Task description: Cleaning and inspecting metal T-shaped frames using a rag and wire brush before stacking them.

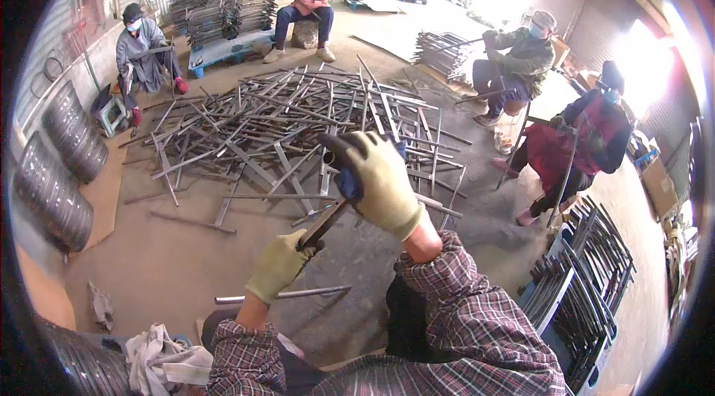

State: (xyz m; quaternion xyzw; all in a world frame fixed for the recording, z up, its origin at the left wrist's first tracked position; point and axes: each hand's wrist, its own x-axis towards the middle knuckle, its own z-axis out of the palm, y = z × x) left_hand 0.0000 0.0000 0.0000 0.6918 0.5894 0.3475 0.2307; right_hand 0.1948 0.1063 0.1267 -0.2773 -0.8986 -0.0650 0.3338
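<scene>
My left hand (284,268), in a cream work glove, is closed around the flat bar of a dark metal frame (322,226). The bar slants up and to the right from that hand. Below it a thin round tube (298,294) lies crosswise; the joint between them is hidden behind the hand. At the bar's upper end is my right hand (381,180), gloved in cream with darkened fingertips. Its fingers curl over a dark blue thing (348,186), mostly covered by the palm, whose kind I cannot make out.
A large tangled heap of metal frames (283,124) covers the floor ahead. Stacked frames (585,269) stand close on my right. Wire coils (53,191) are at the left wall, a pale cloth (167,359) at lower left. Several masked people sit around the heap, one (592,124) nearby.
</scene>
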